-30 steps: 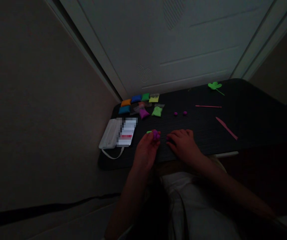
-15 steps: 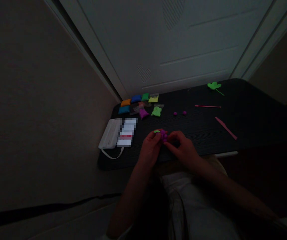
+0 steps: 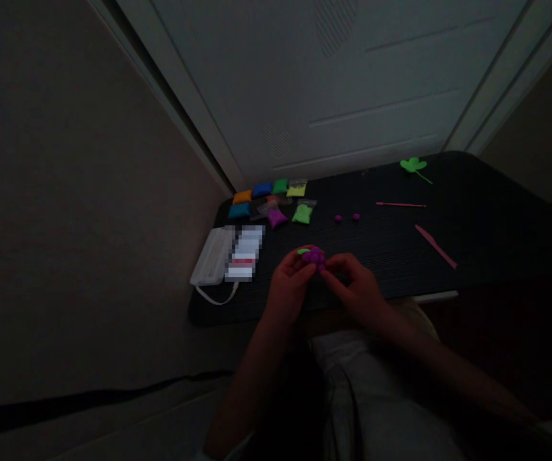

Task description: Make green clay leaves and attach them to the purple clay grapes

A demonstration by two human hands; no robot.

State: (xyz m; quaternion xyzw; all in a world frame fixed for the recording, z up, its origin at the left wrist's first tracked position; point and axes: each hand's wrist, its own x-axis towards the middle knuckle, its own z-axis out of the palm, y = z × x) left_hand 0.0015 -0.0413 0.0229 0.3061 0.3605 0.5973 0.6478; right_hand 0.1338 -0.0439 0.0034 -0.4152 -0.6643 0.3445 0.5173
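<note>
My left hand (image 3: 289,285) is closed around a clay grape bunch (image 3: 313,256), a cluster of small purple balls with a light green piece (image 3: 303,251) at its left end. My right hand (image 3: 355,285) meets the bunch from the right, thumb and forefinger pinched at its lower right side on a purple clay ball (image 3: 322,267). The fingertips partly cover that ball. Beyond the hands, two loose purple balls (image 3: 338,219) lie apart on the dark table (image 3: 381,240).
Bags of coloured clay (image 3: 262,189) lie at the back left, with a light green one (image 3: 302,213) nearest the balls. A phone (image 3: 244,254) and a white case (image 3: 213,256) with a cable sit left. Rightward are a pink stick (image 3: 401,205), a pink knife (image 3: 436,246) and a green clover-shaped piece (image 3: 413,166).
My right hand has come up from the table to the grape bunch with a purple ball. My left hand has shifted right and turned the bunch. The loose balls have stayed put.
</note>
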